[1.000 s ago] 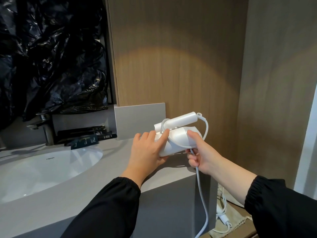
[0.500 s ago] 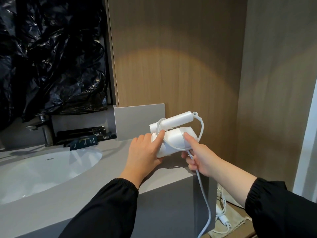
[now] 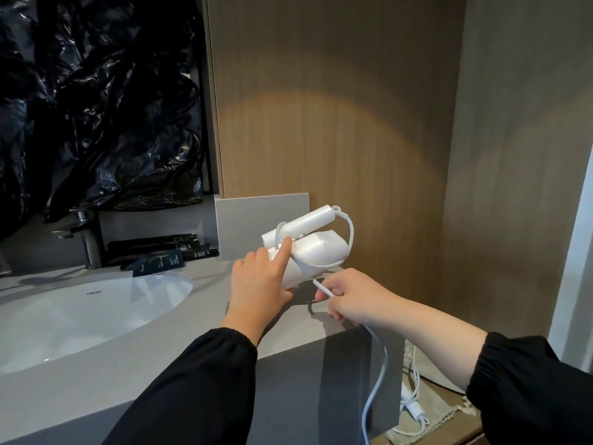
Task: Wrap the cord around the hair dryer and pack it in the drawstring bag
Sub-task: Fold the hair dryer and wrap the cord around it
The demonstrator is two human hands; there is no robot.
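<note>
A white folded hair dryer is held just above the right end of the grey counter. My left hand grips its body from the left, with the index finger pressing the cord against the handle. The white cord loops once round the dryer and runs down past the counter edge. My right hand pinches the cord just below the dryer's right side. A beige drawstring bag lies on a lower surface at the bottom right, with more cord and the plug on it.
A white sink with a metal faucet fills the counter's left. Dark toiletry packets lie behind it. Black plastic sheeting hangs above. Wood panels close in the back and right.
My right hand has let go of the dryer body and dropped lower, now pinching the cord under the dryer. The cord loop sits tighter round the dryer. My left hand stays put.
</note>
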